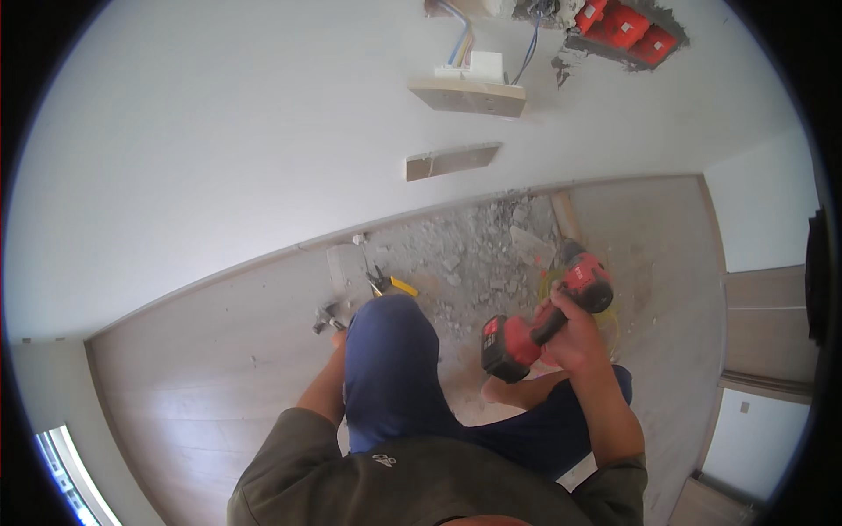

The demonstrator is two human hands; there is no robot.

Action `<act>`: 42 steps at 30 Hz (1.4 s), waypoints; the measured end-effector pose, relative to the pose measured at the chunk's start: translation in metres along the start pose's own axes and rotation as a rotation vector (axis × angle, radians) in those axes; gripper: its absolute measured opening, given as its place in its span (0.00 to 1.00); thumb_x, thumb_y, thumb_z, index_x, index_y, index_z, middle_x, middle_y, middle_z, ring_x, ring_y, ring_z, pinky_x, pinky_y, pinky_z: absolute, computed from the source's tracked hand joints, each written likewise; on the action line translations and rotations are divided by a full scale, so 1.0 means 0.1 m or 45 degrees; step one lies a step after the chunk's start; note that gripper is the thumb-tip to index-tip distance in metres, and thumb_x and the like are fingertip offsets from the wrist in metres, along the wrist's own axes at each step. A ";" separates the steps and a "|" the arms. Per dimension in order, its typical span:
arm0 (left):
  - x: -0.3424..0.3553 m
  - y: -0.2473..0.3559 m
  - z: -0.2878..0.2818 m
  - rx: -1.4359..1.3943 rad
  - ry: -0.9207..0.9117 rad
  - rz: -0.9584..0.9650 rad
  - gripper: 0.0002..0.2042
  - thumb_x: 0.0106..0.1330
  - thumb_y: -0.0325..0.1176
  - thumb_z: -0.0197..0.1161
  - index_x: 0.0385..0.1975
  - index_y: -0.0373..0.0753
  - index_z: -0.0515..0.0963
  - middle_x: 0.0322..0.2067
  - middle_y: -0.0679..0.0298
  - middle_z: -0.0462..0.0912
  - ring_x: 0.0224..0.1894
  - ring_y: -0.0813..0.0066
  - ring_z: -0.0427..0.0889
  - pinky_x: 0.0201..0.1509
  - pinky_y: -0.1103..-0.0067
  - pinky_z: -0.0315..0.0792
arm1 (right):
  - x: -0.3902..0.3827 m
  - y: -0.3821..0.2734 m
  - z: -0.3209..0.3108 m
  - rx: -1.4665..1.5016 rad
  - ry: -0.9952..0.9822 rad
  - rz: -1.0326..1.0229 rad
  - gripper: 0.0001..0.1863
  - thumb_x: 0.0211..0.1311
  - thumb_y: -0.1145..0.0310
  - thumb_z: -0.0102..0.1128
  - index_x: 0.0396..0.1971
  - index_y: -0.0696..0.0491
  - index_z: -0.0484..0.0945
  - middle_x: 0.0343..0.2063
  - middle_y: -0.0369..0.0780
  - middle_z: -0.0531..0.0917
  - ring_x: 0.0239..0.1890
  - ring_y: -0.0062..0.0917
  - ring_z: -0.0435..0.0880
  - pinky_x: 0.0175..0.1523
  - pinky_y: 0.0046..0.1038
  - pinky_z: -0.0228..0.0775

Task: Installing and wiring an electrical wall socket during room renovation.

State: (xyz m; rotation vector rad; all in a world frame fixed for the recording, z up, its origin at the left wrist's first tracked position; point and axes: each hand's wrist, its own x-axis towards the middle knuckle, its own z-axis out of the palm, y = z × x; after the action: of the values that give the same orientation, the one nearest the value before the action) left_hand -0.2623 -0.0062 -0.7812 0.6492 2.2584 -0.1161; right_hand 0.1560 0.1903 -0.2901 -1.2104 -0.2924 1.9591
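Note:
My right hand (574, 337) grips a red and black cordless drill (551, 320) by its handle, chuck end toward the wall and battery toward my legs. Beside my bent knee, my left hand (338, 338) shows only in part; the knee hides its fingers. A small grey metal tool (327, 316) lies right at that hand, and I cannot tell whether it is held. Just past the knee, pliers with a yellow handle (403, 287) rest on the floor by the rubble.
Grey rubble (465, 254) covers the floor (210, 351) along the white wall (246, 140). A switch plate (469, 97) hangs from wires, with another plate (452, 161) below. Red wall boxes (624, 28) sit in a broken-out recess. Yellow-green wire (614, 326) lies beside the drill.

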 end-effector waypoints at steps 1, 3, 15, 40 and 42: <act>-0.11 0.01 0.11 -0.018 0.006 0.027 0.16 0.61 0.42 0.58 0.45 0.43 0.80 0.44 0.50 0.82 0.49 0.53 0.80 0.53 0.66 0.72 | 0.00 -0.01 0.00 -0.007 0.005 -0.019 0.10 0.60 0.72 0.61 0.40 0.48 0.73 0.30 0.37 0.76 0.35 0.27 0.77 0.43 0.31 0.71; -0.12 0.14 0.21 -0.048 0.016 0.074 0.16 0.61 0.42 0.58 0.45 0.42 0.80 0.44 0.50 0.82 0.49 0.53 0.80 0.53 0.67 0.72 | 0.03 0.02 -0.02 -0.017 0.038 -0.038 0.11 0.59 0.73 0.61 0.40 0.49 0.72 0.29 0.38 0.76 0.34 0.29 0.77 0.43 0.31 0.71; -0.56 0.19 -0.27 -0.176 0.243 0.234 0.16 0.62 0.42 0.58 0.45 0.41 0.79 0.43 0.51 0.83 0.49 0.53 0.80 0.53 0.67 0.72 | 0.13 0.00 0.01 0.102 0.054 -0.019 0.12 0.57 0.78 0.62 0.38 0.50 0.71 0.29 0.35 0.74 0.33 0.25 0.76 0.41 0.29 0.71; -2.62 2.36 -3.39 -1.666 0.194 0.983 0.08 0.66 0.30 0.57 0.40 0.34 0.77 0.33 0.63 0.79 0.36 0.74 0.78 0.45 0.74 0.76 | 0.41 0.28 0.54 -0.205 -0.012 0.167 0.08 0.54 0.73 0.65 0.30 0.52 0.74 0.23 0.36 0.75 0.26 0.24 0.75 0.33 0.27 0.68; -2.89 2.86 -3.27 -2.005 -0.234 1.051 0.06 0.66 0.30 0.57 0.38 0.36 0.76 0.34 0.63 0.78 0.38 0.73 0.78 0.45 0.71 0.76 | 0.37 0.28 0.59 -0.252 -0.139 0.184 0.07 0.54 0.72 0.64 0.31 0.52 0.74 0.22 0.36 0.75 0.24 0.23 0.75 0.31 0.26 0.68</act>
State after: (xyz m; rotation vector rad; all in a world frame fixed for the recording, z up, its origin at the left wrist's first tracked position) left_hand -0.1725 0.2112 -0.3157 0.5099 1.1206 1.6850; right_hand 0.0848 0.2111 -0.2992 -1.2817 -0.4762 2.1662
